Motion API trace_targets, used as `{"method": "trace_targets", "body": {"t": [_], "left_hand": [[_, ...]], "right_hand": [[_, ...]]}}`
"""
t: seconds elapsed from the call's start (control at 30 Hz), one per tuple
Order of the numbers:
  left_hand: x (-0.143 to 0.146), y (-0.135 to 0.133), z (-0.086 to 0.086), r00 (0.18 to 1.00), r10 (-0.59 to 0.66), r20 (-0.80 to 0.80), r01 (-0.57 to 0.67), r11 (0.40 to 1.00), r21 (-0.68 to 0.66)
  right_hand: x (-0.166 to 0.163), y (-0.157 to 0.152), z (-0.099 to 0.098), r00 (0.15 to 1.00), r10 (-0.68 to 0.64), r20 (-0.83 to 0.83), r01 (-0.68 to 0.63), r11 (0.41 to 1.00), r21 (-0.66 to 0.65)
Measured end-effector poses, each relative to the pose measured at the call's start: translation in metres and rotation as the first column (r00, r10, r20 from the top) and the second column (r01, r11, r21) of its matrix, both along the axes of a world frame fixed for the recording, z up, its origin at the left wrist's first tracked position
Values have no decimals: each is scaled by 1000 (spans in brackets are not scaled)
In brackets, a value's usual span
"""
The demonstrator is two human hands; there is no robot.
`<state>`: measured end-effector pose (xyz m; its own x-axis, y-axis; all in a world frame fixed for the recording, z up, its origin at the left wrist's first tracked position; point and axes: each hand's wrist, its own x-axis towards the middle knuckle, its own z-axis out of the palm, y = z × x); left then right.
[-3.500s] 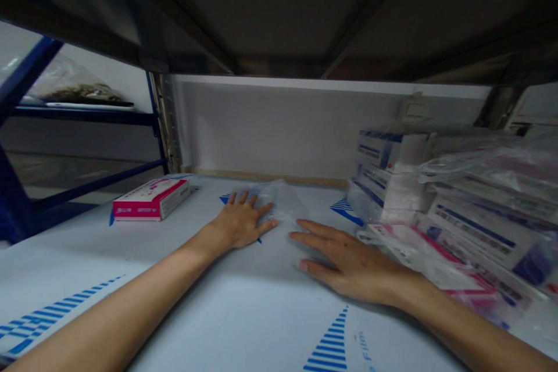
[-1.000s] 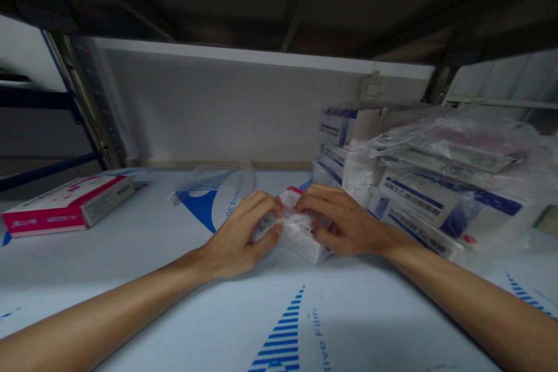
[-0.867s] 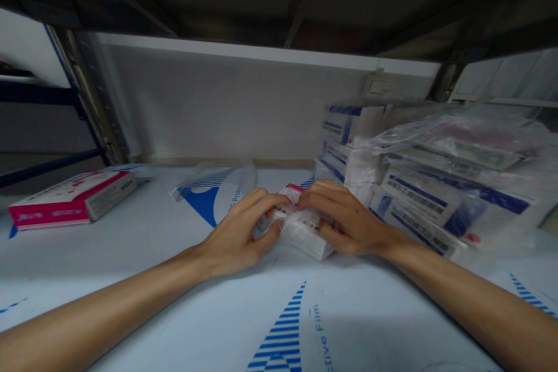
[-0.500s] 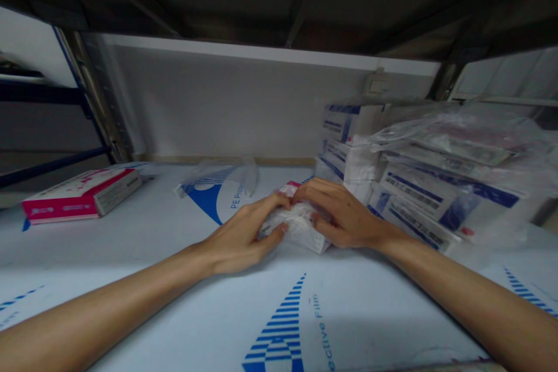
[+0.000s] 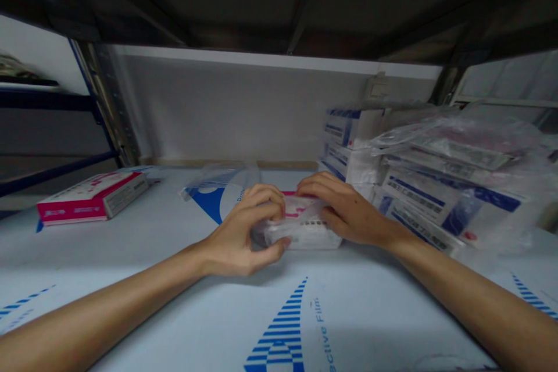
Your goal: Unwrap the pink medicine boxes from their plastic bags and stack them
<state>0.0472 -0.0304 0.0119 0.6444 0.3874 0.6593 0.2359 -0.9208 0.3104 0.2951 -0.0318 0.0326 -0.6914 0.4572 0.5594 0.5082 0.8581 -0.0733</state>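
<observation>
A white and pink carton (image 5: 305,233) lies on the film-covered shelf in front of me, with clear plastic about its left end. My left hand (image 5: 246,232) is closed around that end, fingers over the top and thumb at the front, gripping the plastic bag (image 5: 264,233). On the carton's right side rests my right hand (image 5: 349,209), its fingers curled over the top and holding it. Part of the carton's top is hidden by both hands.
A pink and white box (image 5: 93,197) lies at the left. Stacked white and blue boxes (image 5: 410,197), some under clear plastic wrap (image 5: 479,133), stand at the right. Behind my left hand lies a clear plastic bag (image 5: 209,180). An upper shelf (image 5: 279,6) hangs overhead.
The crumpled plastic has been drawn left off the carton's front, so more of its printed top and front shows. My left fingers have curled tighter; the view has shifted slightly.
</observation>
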Motion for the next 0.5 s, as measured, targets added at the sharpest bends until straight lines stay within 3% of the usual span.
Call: {"method": "trace_targets", "body": {"t": [0.17, 0.27, 0.37, 0.43, 0.5], "left_hand": [[-1, -3, 6, 998, -53, -22, 50, 991, -122], [-3, -2, 10, 991, -120, -61, 110, 984, -142], [-7, 3, 14, 977, -126, -174, 121, 992, -38], [-10, 8, 14, 967, -32, -254, 60, 993, 102], [-12, 12, 13, 956, 64, -285, -3, 978, 210]], "right_hand": [[4, 1, 0, 1000, -31, 2, 31, 999, -18], [0, -3, 2, 997, 25, -74, -34, 991, -126], [-6, -10, 6, 978, 76, -195, -133, 944, -301], [-10, -15, 9, 960, 93, -263, -196, 896, -399], [-12, -21, 11, 960, 74, -271, -185, 894, -408]]}}
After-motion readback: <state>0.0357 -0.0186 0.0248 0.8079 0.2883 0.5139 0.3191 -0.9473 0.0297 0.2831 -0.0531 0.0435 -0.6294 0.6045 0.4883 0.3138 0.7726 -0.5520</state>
